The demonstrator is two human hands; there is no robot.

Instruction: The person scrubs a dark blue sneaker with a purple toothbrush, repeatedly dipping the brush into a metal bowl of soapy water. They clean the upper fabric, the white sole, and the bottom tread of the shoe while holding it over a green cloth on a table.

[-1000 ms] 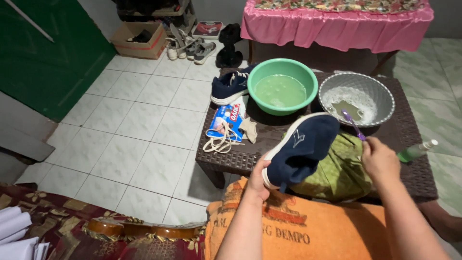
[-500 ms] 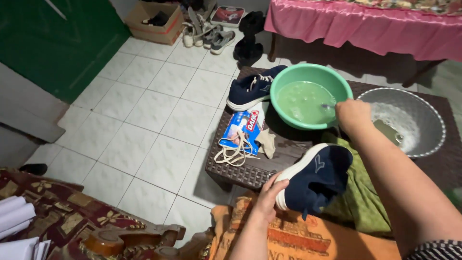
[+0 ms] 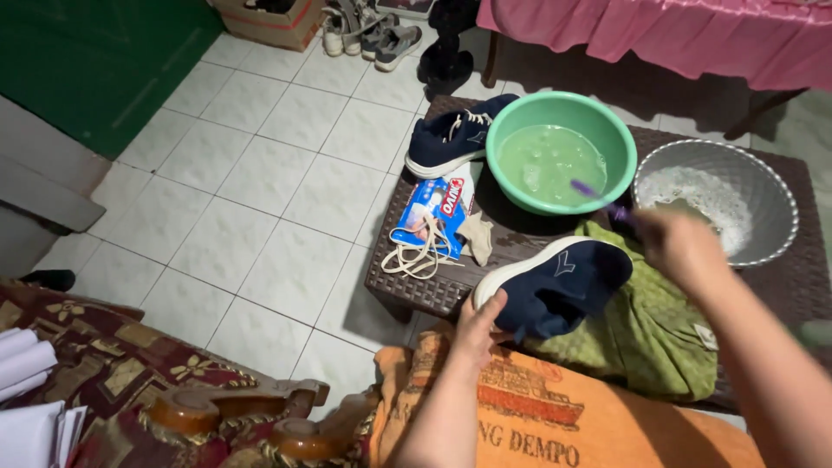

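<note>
Withdrawn from the green basin [image 3: 562, 152], right hand [image 3: 685, 251] grips a purple brush [image 3: 598, 198]; left hand [image 3: 481, 325] clasps the navy shoe [image 3: 555, 286].

A dark woven table [image 3: 416, 290] carries a navy shoe [image 3: 452, 139] at its far left corner, a green basin [image 3: 561, 152], a metal bowl [image 3: 716, 201], a blue packet [image 3: 433, 211], white laces [image 3: 414, 256] and a green cloth [image 3: 652, 334].

1. Light is moderate and even, falling from overhead; the floor tiles [image 3: 260, 173] look pale and soft.
2. The worktop [image 3: 416, 286] casts a dim shadow on the tiles beneath.
3. The right hand [image 3: 680, 247] is smeared by motion blur.
4. The left hand [image 3: 477, 325] stays fairly sharp.
5. Corners darken slightly.
</note>
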